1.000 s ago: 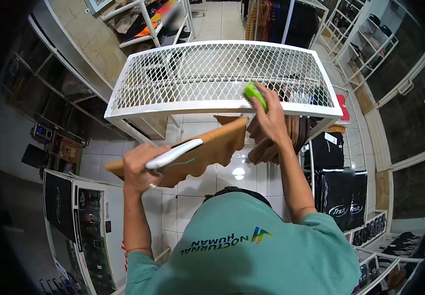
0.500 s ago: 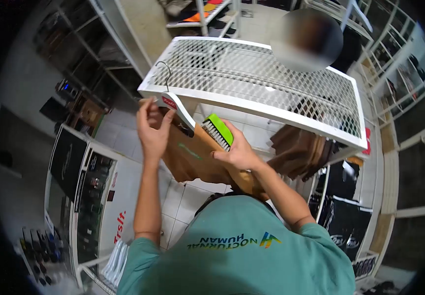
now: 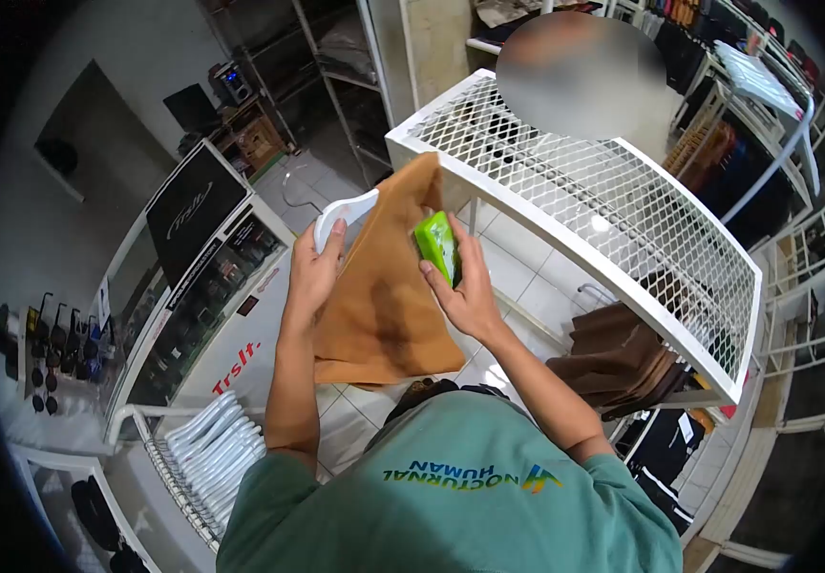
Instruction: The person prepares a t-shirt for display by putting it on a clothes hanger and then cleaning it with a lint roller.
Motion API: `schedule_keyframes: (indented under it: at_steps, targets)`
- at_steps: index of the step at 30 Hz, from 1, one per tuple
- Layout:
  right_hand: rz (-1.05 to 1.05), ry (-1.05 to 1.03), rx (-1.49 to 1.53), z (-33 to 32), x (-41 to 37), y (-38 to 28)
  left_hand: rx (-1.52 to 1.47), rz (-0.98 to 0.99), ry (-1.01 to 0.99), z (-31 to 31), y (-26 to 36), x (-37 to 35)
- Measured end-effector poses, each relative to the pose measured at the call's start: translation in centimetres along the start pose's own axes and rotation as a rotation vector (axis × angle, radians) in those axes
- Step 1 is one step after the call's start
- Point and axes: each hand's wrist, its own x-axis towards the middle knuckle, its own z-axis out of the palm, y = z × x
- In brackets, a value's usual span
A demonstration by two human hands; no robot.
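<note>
My left hand point(image 3: 311, 277) is closed round a white clothes hanger point(image 3: 346, 212), its metal hook pointing to the upper left. From the hanger drapes a brown T-shirt point(image 3: 374, 306), a plain side towards me and a shadow across its lower part. My right hand point(image 3: 471, 294) grips a green brush point(image 3: 436, 244) just off the shirt's right edge. Its green back faces me, and the bristles are hidden in this view.
Ahead stands a white rack point(image 3: 565, 181) with a mesh top, dark brown garments point(image 3: 613, 358) hanging under its right end. White hangers point(image 3: 212, 439) line a rail at lower left, near a display case point(image 3: 207, 258). A blurred person point(image 3: 580, 76) is beyond the rack.
The shirt and hanger have been turned, so the green print and red hanger label no longer show. The hook now points left. The brush has rotated, hiding its bristles, and the view has shifted.
</note>
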Motion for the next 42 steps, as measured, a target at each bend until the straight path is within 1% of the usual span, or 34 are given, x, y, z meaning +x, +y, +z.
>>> schedule_keyframes:
  at_steps: [1, 3, 4, 5, 7, 9, 11, 13, 14, 15, 17, 19, 20, 21, 23, 24, 25, 27, 28, 30, 31, 33, 35, 36, 37, 38, 39, 40, 41, 42]
  targets:
    - [-0.004, -0.009, 0.006, 0.5, 0.6, -0.3, 0.003, -0.002, 0.011, -0.4, 0.5, -0.3]
    - [-0.265, 0.119, -0.070, 1.3, 2.0, -0.8, -0.026, 0.015, -0.049, -0.8, 1.4, -0.7]
    - [-0.327, 0.107, -0.074, 1.5, 2.8, -0.8, -0.029, 0.016, -0.044, -0.8, 2.1, -1.1]
    - [-0.420, 0.134, -0.176, 1.6, 3.6, -0.3, -0.039, -0.020, -0.078, -0.7, 3.0, -1.5]
    - [-0.424, 0.198, -0.235, 0.8, 4.8, 0.9, -0.051, -0.055, -0.109, -1.1, 3.9, -1.8]
    - [-0.379, 0.366, -0.374, -0.8, 5.9, 4.0, -0.132, -0.151, -0.132, -2.1, 4.2, -1.6]
    - [-0.063, 0.512, -0.328, -3.0, 6.4, 6.3, -0.132, -0.156, -0.126, -3.1, 3.8, -1.4]
    - [-0.052, 0.682, -0.364, -4.5, 5.8, 5.5, -0.130, -0.166, -0.128, -3.2, 3.7, -1.5]
    - [-0.096, 0.703, -0.305, -4.7, 5.3, 4.4, -0.155, -0.185, -0.149, -3.0, 3.8, -1.4]
    - [-0.091, 0.708, -0.310, -4.4, 4.7, 3.6, -0.178, -0.209, -0.173, -2.8, 3.8, -1.4]
    - [-0.354, 0.440, -0.375, -3.4, 3.1, 2.6, -0.206, -0.232, -0.212, -1.8, 3.8, -1.1]
    - [-0.567, 0.322, -0.457, -1.8, 2.7, 1.8, -0.229, -0.241, -0.264, -0.8, 4.1, -0.5]
    - [-0.571, 0.272, -0.447, -1.9, 2.7, 1.3, -0.242, -0.236, -0.278, -0.5, 4.3, -0.5]
    - [-0.560, 0.297, -0.458, -2.5, 2.8, 2.2, -0.254, -0.231, -0.293, -0.3, 4.4, -0.6]
    - [-0.424, 0.482, -0.571, -4.8, 3.5, 5.3, -0.269, -0.236, -0.328, -0.6, 4.5, -0.4]
    - [-0.277, 0.577, -0.577, -6.1, 3.8, 6.1, -0.258, -0.233, -0.302, -0.9, 4.1, -0.3]
    - [-0.150, 0.686, -0.475, -7.2, 4.0, 6.5, -0.255, -0.225, -0.269, -1.0, 3.8, -0.2]
    - [-0.146, 0.815, -0.530, -9.3, 3.3, 6.7, -0.264, -0.226, -0.281, -0.8, 3.8, -0.4]
    - [-0.146, 0.821, -0.537, -9.4, 3.1, 4.9, -0.280, -0.217, -0.283, -0.4, 4.1, -0.7]
    - [-0.236, 0.706, -0.469, -8.4, 1.7, 1.5, -0.292, -0.211, -0.323, 0.4, 3.7, -0.5]
    - [-0.373, 0.619, -0.499, -7.6, 1.1, 1.4, -0.288, -0.218, -0.334, 0.9, 3.6, -0.4]
    - [-0.505, 0.445, -0.509, -5.9, 0.5, -0.3, -0.264, -0.198, -0.388, 2.4, 3.8, -0.3]
    - [-0.498, 0.347, -0.566, -5.6, 0.3, -0.7, -0.270, -0.206, -0.418, 3.4, 4.2, -0.5]
    - [-0.476, 0.381, -0.634, -6.3, 0.3, -0.4, -0.264, -0.211, -0.427, 3.7, 4.2, -0.6]
    - [-0.416, 0.448, -0.660, -7.3, 0.5, 1.3, -0.262, -0.217, -0.432, 3.9, 4.2, -0.7]
    - [-0.366, 0.548, -0.597, -8.6, 0.9, 2.8, -0.261, -0.216, -0.433, 3.9, 4.2, -0.7]
    - [-0.181, 0.618, -0.563, -9.6, 0.9, 3.7, -0.266, -0.216, -0.435, 3.7, 4.0, -0.6]
    - [-0.140, 0.708, -0.644, -11.1, 0.9, 4.2, -0.257, -0.221, -0.432, 3.4, 3.7, -0.6]
    - [0.015, 0.810, -0.607, -11.9, 0.5, 4.8, -0.251, -0.220, -0.429, 3.4, 3.6, -0.4]
    - [-0.014, 0.846, -0.579, -11.9, 0.1, 4.2, -0.249, -0.222, -0.435, 3.5, 3.5, -0.6]
